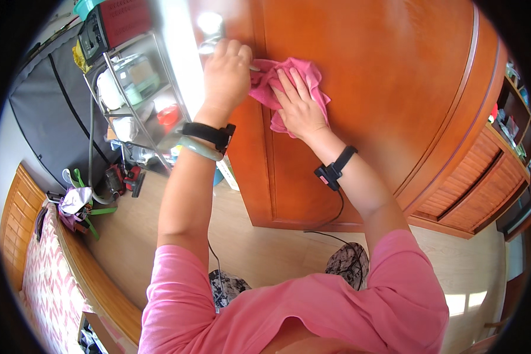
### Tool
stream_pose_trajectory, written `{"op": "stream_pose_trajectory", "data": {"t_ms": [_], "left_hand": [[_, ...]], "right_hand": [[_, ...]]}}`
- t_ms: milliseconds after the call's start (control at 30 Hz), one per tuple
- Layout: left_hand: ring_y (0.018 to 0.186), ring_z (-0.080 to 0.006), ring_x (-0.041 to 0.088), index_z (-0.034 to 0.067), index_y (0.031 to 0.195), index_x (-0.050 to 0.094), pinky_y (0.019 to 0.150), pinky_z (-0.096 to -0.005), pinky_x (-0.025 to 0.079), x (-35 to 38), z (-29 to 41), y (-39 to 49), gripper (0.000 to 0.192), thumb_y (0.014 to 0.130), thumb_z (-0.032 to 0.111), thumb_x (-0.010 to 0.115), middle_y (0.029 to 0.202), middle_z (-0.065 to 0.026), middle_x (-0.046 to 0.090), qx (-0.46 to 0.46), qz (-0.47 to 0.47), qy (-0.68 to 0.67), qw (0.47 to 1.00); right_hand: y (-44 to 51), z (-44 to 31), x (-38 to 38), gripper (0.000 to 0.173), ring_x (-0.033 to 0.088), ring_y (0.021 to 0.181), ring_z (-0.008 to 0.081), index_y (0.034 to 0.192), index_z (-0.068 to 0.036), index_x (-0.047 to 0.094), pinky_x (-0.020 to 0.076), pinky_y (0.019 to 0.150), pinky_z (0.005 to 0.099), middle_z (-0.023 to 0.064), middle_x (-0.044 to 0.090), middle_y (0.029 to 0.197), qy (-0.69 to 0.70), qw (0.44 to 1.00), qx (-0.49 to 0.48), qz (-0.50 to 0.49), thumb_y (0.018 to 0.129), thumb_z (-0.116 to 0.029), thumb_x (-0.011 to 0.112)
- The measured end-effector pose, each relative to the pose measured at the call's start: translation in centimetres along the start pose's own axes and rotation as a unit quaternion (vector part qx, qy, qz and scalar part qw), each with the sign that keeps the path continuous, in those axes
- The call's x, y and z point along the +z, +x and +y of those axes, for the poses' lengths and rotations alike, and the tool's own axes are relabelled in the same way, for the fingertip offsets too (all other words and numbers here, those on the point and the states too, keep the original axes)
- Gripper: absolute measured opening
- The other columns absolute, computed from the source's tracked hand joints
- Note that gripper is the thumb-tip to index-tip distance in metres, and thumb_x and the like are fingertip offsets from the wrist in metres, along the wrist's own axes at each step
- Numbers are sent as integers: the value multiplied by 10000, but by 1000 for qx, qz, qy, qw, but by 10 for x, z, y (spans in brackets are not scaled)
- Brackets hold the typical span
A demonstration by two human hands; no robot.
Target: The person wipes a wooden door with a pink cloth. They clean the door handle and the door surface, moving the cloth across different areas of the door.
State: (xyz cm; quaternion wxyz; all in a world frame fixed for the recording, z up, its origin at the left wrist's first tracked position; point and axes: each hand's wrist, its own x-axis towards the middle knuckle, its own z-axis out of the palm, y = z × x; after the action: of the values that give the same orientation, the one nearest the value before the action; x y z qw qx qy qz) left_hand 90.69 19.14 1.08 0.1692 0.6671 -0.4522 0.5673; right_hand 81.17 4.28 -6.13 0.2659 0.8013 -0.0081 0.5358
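My right hand point(302, 109) lies with its fingers spread on a pink cloth point(312, 73), pressing it against the orange-brown wooden door panel point(358, 79). My left hand point(228, 71) is curled at the door's left edge, beside a shiny metal fitting point(210, 43); its fingertips are hidden, so what it grips there cannot be told. The cloth's left end reaches to my left hand. Both wrists wear black straps with small devices, and a pale green bangle point(200, 148) circles my left forearm.
On the left stands a metal rack point(132, 106) with appliances and containers. A red vacuum cleaner point(115, 179) and a green-legged stool point(101, 211) are on the floor. A bed point(48, 265) is at lower left. A louvred wooden cabinet point(482, 190) stands right. Dark cables hang near my arms.
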Motion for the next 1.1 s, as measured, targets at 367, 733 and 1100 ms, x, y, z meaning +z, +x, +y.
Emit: {"op": "stream_pose_trajectory", "data": {"t_ms": [367,733,1100], "left_hand": [[975,-254,543,105,827,564,743,-357,479,6,-3,2,75,766,63,550,878,-46,558,29,50,7,998],[930,-266,548,105,869,515,735,-372,464,3,4,1,113,771,62,552,856,-49,565,12,86,-21,996],[970,-262,551,105,911,503,744,-370,454,-1,-1,2,126,796,63,534,910,-45,585,29,69,-24,997]], "right_hand": [[105,55,-7,475,383,1306,250,1299,-182,549,287,1060,501,57,434,1435,-11,998,-6,64,825,-213,558],[117,63,-28,505,414,1244,197,1235,-268,605,374,821,447,-10,444,1429,-50,985,-104,132,751,-122,596],[85,58,-14,341,427,1299,156,1143,-202,657,295,1056,529,-29,430,1455,-106,963,-241,-53,817,-191,557]]}}
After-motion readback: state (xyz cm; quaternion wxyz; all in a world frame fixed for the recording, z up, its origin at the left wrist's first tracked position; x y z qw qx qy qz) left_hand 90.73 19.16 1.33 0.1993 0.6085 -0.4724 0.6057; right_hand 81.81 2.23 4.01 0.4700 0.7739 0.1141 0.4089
